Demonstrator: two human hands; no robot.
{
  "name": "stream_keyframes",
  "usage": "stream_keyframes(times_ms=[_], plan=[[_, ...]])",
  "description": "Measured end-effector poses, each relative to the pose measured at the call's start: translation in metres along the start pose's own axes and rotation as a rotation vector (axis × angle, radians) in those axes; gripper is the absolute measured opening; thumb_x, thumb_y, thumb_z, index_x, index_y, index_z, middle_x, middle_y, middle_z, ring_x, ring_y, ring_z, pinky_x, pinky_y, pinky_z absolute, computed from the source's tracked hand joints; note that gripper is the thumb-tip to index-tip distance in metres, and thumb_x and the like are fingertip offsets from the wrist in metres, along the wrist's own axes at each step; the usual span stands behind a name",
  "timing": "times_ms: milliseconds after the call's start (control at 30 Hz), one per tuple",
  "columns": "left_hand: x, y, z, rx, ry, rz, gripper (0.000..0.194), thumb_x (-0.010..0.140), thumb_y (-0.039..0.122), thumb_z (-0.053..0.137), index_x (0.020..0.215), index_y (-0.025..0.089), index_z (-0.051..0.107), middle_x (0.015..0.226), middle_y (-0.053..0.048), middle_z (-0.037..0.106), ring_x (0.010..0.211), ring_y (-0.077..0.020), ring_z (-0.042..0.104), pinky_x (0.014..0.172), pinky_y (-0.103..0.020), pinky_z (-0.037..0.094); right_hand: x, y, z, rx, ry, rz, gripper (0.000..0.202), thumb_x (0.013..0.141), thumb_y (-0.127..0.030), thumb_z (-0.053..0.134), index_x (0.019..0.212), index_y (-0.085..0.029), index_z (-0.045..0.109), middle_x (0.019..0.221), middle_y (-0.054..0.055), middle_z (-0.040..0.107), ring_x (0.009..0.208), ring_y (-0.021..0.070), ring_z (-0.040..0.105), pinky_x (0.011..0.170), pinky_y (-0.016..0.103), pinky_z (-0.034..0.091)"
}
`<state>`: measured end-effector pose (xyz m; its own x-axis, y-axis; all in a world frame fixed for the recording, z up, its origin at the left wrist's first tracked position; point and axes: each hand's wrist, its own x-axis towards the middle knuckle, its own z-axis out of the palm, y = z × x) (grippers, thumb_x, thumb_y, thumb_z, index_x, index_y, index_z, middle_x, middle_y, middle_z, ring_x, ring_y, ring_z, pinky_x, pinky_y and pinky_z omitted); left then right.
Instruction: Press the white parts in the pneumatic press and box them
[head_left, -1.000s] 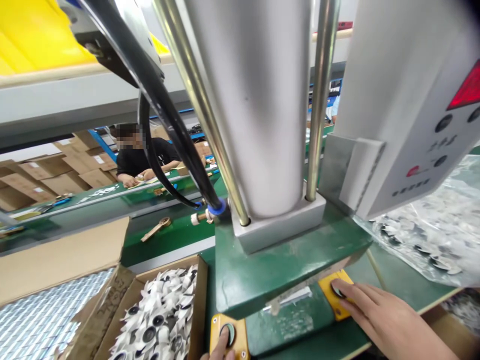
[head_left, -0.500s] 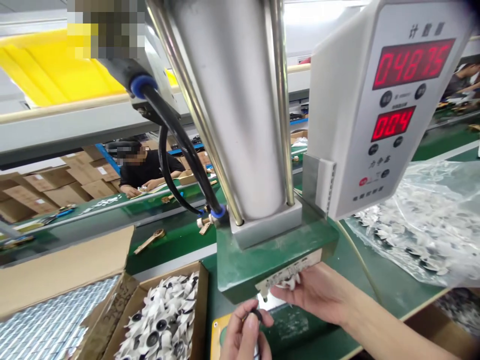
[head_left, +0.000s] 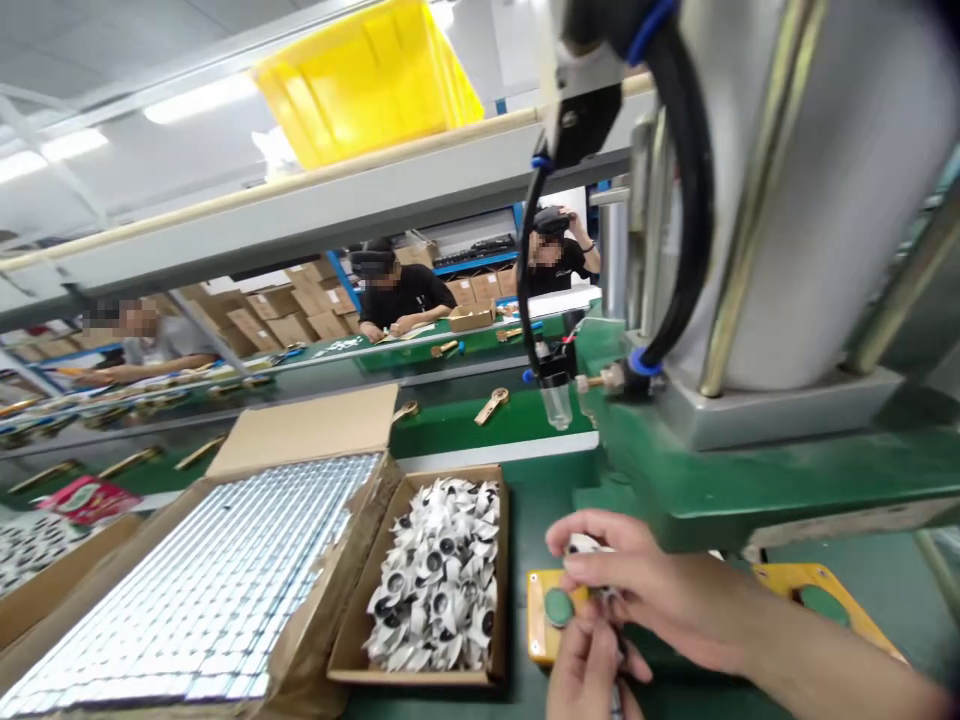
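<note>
Hands off press buttons since a second ago: right hand [head_left: 637, 590] and left hand [head_left: 592, 665] both pinching small white part [head_left: 581, 545] at 6 o'clock, over yellow button box [head_left: 541, 625]

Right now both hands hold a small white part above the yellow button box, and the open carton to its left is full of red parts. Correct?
Not quite. In the head view the carton holds white and black parts, not red. Both hands, left hand and right hand, do hold the small white part above the yellow button box.

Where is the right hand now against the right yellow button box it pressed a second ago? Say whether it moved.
Yes. The right hand has left the right yellow button box and now sits to its left, above the left button box, meeting the left hand.
</note>
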<state>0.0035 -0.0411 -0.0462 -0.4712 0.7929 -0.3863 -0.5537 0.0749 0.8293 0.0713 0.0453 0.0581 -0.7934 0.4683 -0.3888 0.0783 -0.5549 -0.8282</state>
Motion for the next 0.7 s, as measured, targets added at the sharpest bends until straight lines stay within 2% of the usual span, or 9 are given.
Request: stream_keyframes(times_ms=[67, 167, 233, 300, 433, 500, 567, 633, 700], plan=[[0.0, -0.003, -0.003, 0.005, 0.031, -0.031, 0.052, 0.052, 0.062, 0.073, 0.07, 0.014, 0.061, 0.042, -0.002, 0.058, 0.028, -0.0016, 0.031, 0.035, -0.017, 0.016, 0.028, 0.0, 0.029, -0.179, -0.025, -0.011, 0.028, 0.071, -0.022, 0.06, 0.1, -0.022, 0.06, 0.071, -0.003, 0.054, 0.061, 0.0104, 0.054, 0.048, 0.019, 0.036], [-0.001, -0.002, -0.006, 0.004, 0.103, -0.078, 0.047, 0.058, 0.056, 0.072, 0.077, 0.014, 0.062, 0.047, -0.002, 0.061, 0.032, -0.0042, 0.038, 0.036, -0.018, 0.022, 0.067, 0.004, 0.066, -0.395, -0.005, -0.158, 0.03, 0.068, -0.013, 0.059, 0.097, -0.02, 0.064, 0.074, -0.001, 0.056, 0.072, 0.0131, 0.056, 0.065, 0.024, 0.042], [-0.003, 0.003, -0.01, 0.003, 0.141, -0.074, 0.042, 0.059, 0.049, 0.074, 0.08, 0.015, 0.062, 0.05, -0.001, 0.061, 0.038, -0.006, 0.044, 0.04, -0.018, 0.029, 0.078, 0.006, 0.077, -0.438, -0.002, -0.267, 0.028, 0.069, -0.015, 0.061, 0.096, -0.022, 0.065, 0.093, 0.002, 0.06, 0.092, 0.0169, 0.055, 0.082, 0.028, 0.041], [-0.004, 0.009, -0.013, 0.011, 0.152, -0.059, 0.04, 0.061, 0.047, 0.074, 0.081, 0.015, 0.063, 0.047, 0.001, 0.057, 0.038, -0.007, 0.045, 0.041, -0.018, 0.031, 0.071, 0.006, 0.073, -0.471, -0.006, -0.362, 0.024, 0.074, -0.018, 0.06, 0.097, -0.024, 0.064, 0.108, 0.001, 0.059, 0.103, 0.018, 0.052, 0.089, 0.028, 0.038], [-0.007, 0.023, -0.008, 0.037, 0.093, -0.038, 0.043, 0.069, 0.056, 0.062, 0.083, 0.015, 0.065, 0.037, 0.004, 0.046, 0.03, -0.0074, 0.034, 0.035, -0.021, 0.024, 0.012, 0.007, 0.029, -0.544, -0.03, -0.395, 0.016, 0.083, -0.026, 0.054, 0.095, -0.027, 0.065, 0.093, -0.001, 0.066, 0.085, 0.017, 0.061, 0.073, 0.025, 0.045], [-0.005, 0.032, 0.005, 0.042, 0.006, -0.016, 0.045, 0.071, 0.059, 0.058, 0.082, 0.016, 0.064, 0.039, 0.004, 0.048, 0.03, -0.0071, 0.034, 0.034, -0.021, 0.025, -0.029, 0.008, -0.003, -0.599, -0.041, -0.379, 0.015, 0.085, -0.029, 0.053, 0.089, -0.026, 0.067, 0.086, 0.0, 0.068, 0.08, 0.017, 0.062, 0.071, 0.024, 0.046], [0.001, 0.04, 0.024, 0.053, -0.136, -0.012, 0.041, 0.074, 0.057, 0.056, 0.081, 0.016, 0.062, 0.04, 0.004, 0.047, 0.029, -0.0059, 0.032, 0.033, -0.019, 0.021, -0.067, 0.01, -0.038, -0.669, 0.022, -0.363, 0.017, 0.086, -0.032, 0.053, 0.086, -0.025, 0.069, 0.083, 0.001, 0.069, 0.079, 0.0173, 0.064, 0.072, 0.024, 0.047], [0.012, 0.045, 0.048, 0.038, -0.272, -0.036, 0.035, 0.076, 0.051, 0.057, 0.071, 0.017, 0.058, 0.037, 0.005, 0.041, 0.03, -0.0045, 0.029, 0.033, -0.018, 0.016, -0.099, 0.012, -0.079, -0.713, 0.228, -0.351, 0.02, 0.086, -0.036, 0.054, 0.089, -0.023, 0.069, 0.083, 0.002, 0.069, 0.076, 0.0179, 0.064, 0.072, 0.025, 0.048], [0.024, 0.047, 0.071, -0.027, -0.339, -0.068, 0.032, 0.075, 0.044, 0.061, 0.06, 0.018, 0.051, 0.04, 0.005, 0.039, 0.034, -0.004, 0.028, 0.034, -0.018, 0.017, -0.125, 0.014, -0.13, -0.758, 0.567, -0.376, 0.025, 0.088, -0.039, 0.051, 0.099, -0.023, 0.066, 0.086, 0.003, 0.069, 0.078, 0.0188, 0.065, 0.073, 0.027, 0.05]])
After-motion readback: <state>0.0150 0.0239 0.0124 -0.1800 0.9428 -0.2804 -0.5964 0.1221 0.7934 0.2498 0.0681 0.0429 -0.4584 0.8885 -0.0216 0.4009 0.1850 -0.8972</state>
